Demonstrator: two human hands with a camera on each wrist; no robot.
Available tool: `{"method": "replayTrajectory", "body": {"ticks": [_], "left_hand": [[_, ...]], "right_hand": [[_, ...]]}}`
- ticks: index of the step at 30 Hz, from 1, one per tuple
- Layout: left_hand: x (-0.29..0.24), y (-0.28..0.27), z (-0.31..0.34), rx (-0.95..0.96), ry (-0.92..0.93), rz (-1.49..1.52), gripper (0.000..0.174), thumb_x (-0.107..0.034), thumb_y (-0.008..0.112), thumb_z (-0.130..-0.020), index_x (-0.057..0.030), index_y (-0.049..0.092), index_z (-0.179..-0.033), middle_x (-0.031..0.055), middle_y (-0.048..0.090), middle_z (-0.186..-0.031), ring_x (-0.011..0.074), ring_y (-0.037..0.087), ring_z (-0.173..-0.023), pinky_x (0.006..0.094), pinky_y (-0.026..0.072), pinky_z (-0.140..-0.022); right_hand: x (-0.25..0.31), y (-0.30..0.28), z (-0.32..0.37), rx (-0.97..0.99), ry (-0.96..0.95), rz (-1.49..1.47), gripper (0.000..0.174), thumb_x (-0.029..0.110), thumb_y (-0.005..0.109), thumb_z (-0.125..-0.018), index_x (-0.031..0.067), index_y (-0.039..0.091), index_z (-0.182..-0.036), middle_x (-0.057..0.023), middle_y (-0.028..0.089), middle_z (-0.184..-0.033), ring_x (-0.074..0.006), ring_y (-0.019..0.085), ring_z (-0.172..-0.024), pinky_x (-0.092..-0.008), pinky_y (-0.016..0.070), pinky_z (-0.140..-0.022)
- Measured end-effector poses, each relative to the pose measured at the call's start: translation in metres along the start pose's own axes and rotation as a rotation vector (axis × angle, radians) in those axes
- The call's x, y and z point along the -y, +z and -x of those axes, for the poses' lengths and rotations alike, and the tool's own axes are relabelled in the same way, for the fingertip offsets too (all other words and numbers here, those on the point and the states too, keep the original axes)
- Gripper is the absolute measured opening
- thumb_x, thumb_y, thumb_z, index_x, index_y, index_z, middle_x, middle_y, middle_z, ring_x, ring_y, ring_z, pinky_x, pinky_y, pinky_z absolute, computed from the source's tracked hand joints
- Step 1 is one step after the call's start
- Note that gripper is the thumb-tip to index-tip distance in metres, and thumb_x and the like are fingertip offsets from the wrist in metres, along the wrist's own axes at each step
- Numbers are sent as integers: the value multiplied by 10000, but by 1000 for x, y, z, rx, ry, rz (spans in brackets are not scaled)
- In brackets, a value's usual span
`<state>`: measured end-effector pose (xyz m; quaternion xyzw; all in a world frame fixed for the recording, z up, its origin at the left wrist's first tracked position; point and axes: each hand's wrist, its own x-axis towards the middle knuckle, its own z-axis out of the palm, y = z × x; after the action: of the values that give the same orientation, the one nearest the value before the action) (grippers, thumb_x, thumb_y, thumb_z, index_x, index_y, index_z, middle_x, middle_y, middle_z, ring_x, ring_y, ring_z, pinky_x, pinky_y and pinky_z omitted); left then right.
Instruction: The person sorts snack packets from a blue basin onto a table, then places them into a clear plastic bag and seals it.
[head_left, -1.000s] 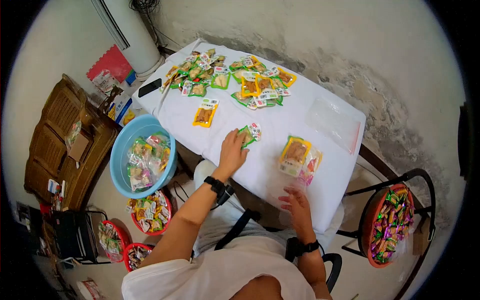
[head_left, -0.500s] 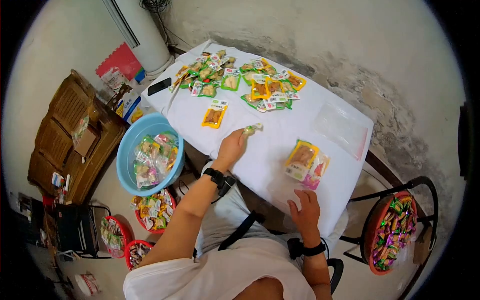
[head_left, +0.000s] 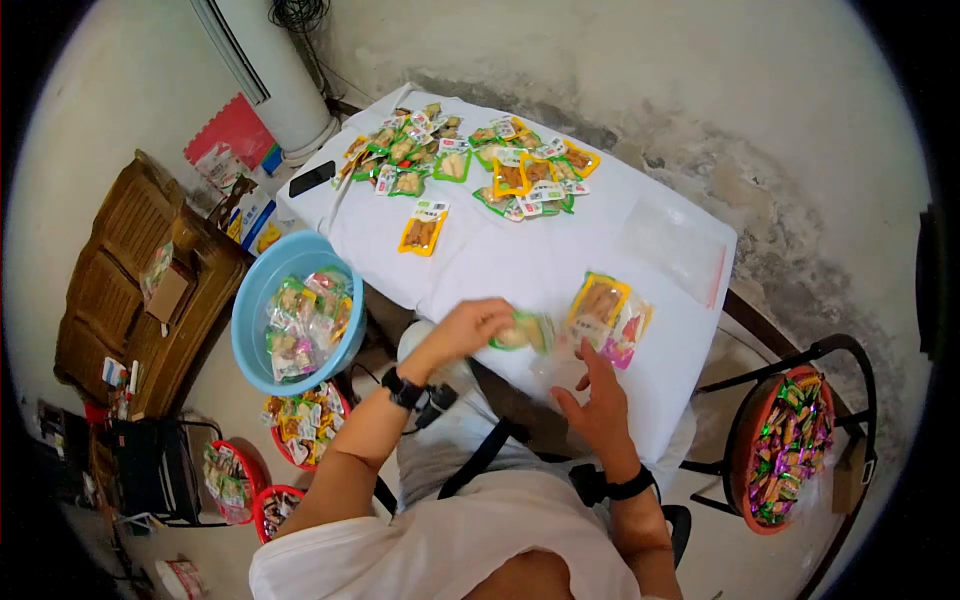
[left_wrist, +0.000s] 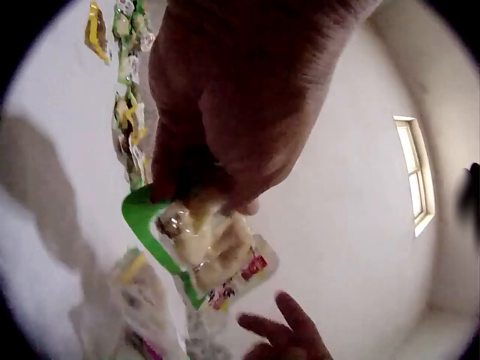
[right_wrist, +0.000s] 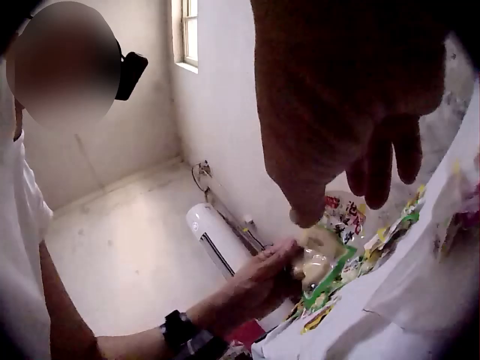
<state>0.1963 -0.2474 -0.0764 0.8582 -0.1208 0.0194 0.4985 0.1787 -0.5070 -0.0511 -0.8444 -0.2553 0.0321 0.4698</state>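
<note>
My left hand [head_left: 468, 328] pinches a green-edged snack packet [left_wrist: 206, 244] by one end, above the front part of the white-covered table [head_left: 480, 265]. Pale pieces and a label with red print show through its film. Close on the right is my right hand [head_left: 602, 400], with thumb and fingers spread apart and nothing gripped between them. In the right wrist view its thumb tip overlaps the packet. A clear plastic bag [head_left: 560, 375] lies by the right fingers, and a yellow-edged packet [head_left: 600, 298] and a pink packet [head_left: 630, 335] lie at its far end.
Several green and yellow packets [head_left: 408, 150] are heaped at the table's far side. One yellow packet [head_left: 423, 230] lies apart, and a phone [head_left: 312, 178] sits at the corner. Clear bags [head_left: 675, 245] lie right. A blue tub [head_left: 245, 345] stands left; a red basin of sweets [head_left: 740, 465] stands right.
My left hand has picked the green-edged packet off the table and brought it back and right, towards the right hand. The right hand has moved slightly up, its thumb now apart from the fingers.
</note>
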Motion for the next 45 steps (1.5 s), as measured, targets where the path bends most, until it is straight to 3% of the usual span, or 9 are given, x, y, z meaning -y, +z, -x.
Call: {"method": "replayTrajectory", "body": {"ticks": [3,10,15,19,22,29,37,40,45], "left_hand": [[46,-29,-38,-233,-331,260,193,-210,497,-923,-50,602,-894,-14,554,-715,76,511,-625,246,449,-550],[130,-75,-128,-409,-389,56,279,-287,526,-884,-25,617,-865,19,552,-634,104,515,-538,280,429,-466],[183,-103,-170,-199,-651,-109,362,-374,559,-839,-19,631,-856,83,582,-649,187,566,-607,337,486,-538],[230,-108,-196,-647,-520,-373,328,-339,535,-848,-92,633,-1040,43,586,-725,188,526,-631,347,459,-637],[220,-116,-216,-1004,-543,997,252,-238,550,-865,-183,582,-1109,-23,488,-745,110,384,-554,289,339,-487],[261,-134,-218,-1021,-579,1226,76,-218,571,-876,-156,585,-919,-27,405,-645,101,345,-527,248,330,-491],[174,-132,-143,-1088,-68,311,253,-66,596,-837,-1,599,-1081,75,610,-1079,164,558,-1007,291,415,-922],[116,-128,-81,-1068,3,-100,157,-25,605,-813,9,613,-965,79,611,-966,154,571,-904,268,456,-824],[13,-65,-4,-745,-24,102,69,40,538,-820,1,563,-872,28,548,-883,94,514,-742,215,445,-661]], "right_hand": [[-10,2,2,-70,-45,35,616,149,700,-732,15,433,-1271,-162,556,-1041,-249,555,-728,-336,474,-643],[-29,7,2,-19,38,32,485,81,670,-745,11,490,-1189,-168,556,-988,-252,556,-732,-338,471,-645],[-42,7,2,-36,94,25,432,66,665,-743,6,519,-1145,-171,570,-960,-251,559,-695,-328,476,-616],[-49,10,2,-47,91,54,378,40,652,-741,8,549,-1103,-148,573,-961,-220,562,-676,-302,469,-583],[-53,10,1,-42,58,61,356,37,647,-745,12,561,-1090,-154,579,-977,-232,575,-681,-310,477,-589],[-47,9,1,-42,117,-4,311,55,642,-766,10,581,-1068,-180,588,-1001,-305,606,-747,-367,513,-641],[-38,8,-1,-21,41,41,289,62,632,-782,19,582,-1064,-169,589,-983,-297,612,-767,-350,514,-625],[-27,3,6,-48,4,-22,295,71,623,-796,28,570,-1083,-162,584,-995,-292,608,-775,-343,507,-621],[-14,7,13,-158,98,-189,375,131,676,-776,32,555,-1117,-144,567,-1077,-193,578,-695,-286,485,-588]]}}
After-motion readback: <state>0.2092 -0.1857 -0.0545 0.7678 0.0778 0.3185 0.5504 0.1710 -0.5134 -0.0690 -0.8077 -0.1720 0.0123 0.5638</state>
